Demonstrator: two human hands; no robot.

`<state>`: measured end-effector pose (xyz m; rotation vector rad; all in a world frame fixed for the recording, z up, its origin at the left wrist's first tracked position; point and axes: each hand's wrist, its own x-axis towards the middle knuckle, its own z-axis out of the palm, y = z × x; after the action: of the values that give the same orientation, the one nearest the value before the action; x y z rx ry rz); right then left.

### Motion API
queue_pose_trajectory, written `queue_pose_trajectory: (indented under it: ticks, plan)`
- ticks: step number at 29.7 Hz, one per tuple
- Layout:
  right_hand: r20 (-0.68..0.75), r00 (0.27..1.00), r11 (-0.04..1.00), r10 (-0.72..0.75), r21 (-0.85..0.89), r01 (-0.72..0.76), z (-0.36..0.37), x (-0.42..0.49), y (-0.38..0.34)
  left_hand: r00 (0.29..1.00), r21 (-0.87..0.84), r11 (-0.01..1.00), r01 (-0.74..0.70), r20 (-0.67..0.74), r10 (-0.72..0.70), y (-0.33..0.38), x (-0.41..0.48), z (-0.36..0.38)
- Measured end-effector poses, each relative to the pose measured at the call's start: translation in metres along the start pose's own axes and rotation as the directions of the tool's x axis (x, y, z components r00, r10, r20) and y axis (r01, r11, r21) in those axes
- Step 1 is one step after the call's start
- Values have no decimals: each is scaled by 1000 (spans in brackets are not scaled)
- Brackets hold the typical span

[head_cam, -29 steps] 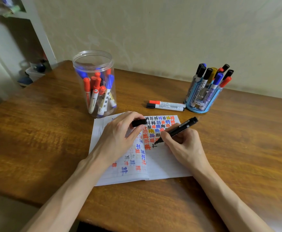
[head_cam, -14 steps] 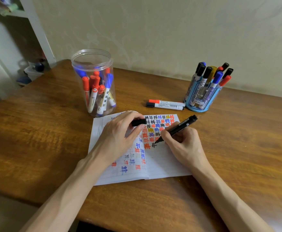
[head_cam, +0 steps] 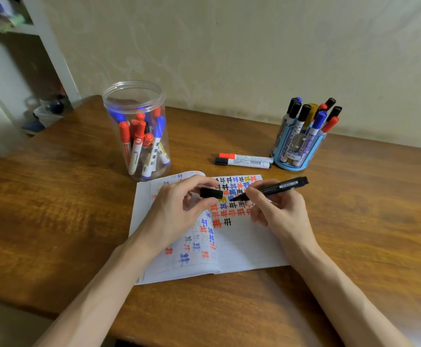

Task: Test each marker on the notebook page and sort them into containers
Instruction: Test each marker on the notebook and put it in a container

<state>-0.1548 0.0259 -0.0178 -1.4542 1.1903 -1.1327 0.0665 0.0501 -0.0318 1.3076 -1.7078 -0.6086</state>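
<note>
An open notebook (head_cam: pixel 244 249) lies on the wooden table, its right page filled with red, blue, black and yellow test marks. My right hand (head_cam: pixel 277 209) grips a black marker (head_cam: pixel 277 187), lifted off the page with its tip pointing left. My left hand (head_cam: pixel 177 209) pinches the marker's black cap (head_cam: pixel 210 193) just left of that tip. A clear plastic jar (head_cam: pixel 135 131) with red and blue markers stands at the back left. A blue pen holder (head_cam: pixel 298 149) with several markers stands at the back right.
Two capped markers, one red (head_cam: pixel 244 157) and one black (head_cam: pixel 242 162), lie side by side between the notebook and the blue holder. A wall runs behind the table. A white shelf unit (head_cam: pixel 54 53) stands at the far left.
My right hand lifted the marker's tip off the page and swung it left towards the cap. My left hand raised the cap to meet it. A fresh black mark sits on the page.
</note>
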Motion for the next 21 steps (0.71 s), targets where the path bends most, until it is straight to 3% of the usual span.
queue_pose_trajectory:
  ticks: [8,14,16,19,21]
  plan:
    - [36,999,986,-28,166,22,2,-6,-8,999,-70,997,37,41,-34,5,-2,-1]
    - [147,986,994,-83,82,71,2,-7,-2,999,-62,998,21,51,-18,6,-2,0]
    - [172,985,994,-29,113,9,1,-5,-3,999,-42,999,11,40,-9,5,-2,0]
    - [234,960,909,153,347,-230,-2,0,-9,1000,-50,999,20,20,-19,3,-2,-1]
    - [233,954,910,188,325,-258,-8,3,-11,1000,-51,999,17,24,-16,3,-2,-2]
